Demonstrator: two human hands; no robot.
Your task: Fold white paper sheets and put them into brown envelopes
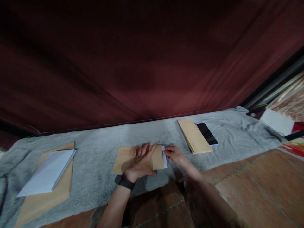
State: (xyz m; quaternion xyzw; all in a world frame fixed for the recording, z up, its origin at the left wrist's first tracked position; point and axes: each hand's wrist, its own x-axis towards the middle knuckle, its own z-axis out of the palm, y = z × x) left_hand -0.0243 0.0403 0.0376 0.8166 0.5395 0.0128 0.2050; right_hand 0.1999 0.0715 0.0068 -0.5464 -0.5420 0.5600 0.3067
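Note:
A brown envelope (pixel 123 158) lies flat on the grey cloth (pixel 99 158) in front of me. My left hand (pixel 141 161), with a black watch on the wrist, rests flat on top of it, fingers stretched out. A strip of white paper (pixel 164 156) sticks out of the envelope's right end. My right hand (pixel 174 154) pinches that white paper at the envelope's opening.
A stack of white sheets (pixel 47 172) lies on a large brown envelope (pixel 47 196) at the left. A pile of brown envelopes (pixel 193 136) and a dark phone (pixel 207 133) lie at the right. A dark red curtain (pixel 142 63) hangs behind; tiled floor (pixel 249 190) lies below.

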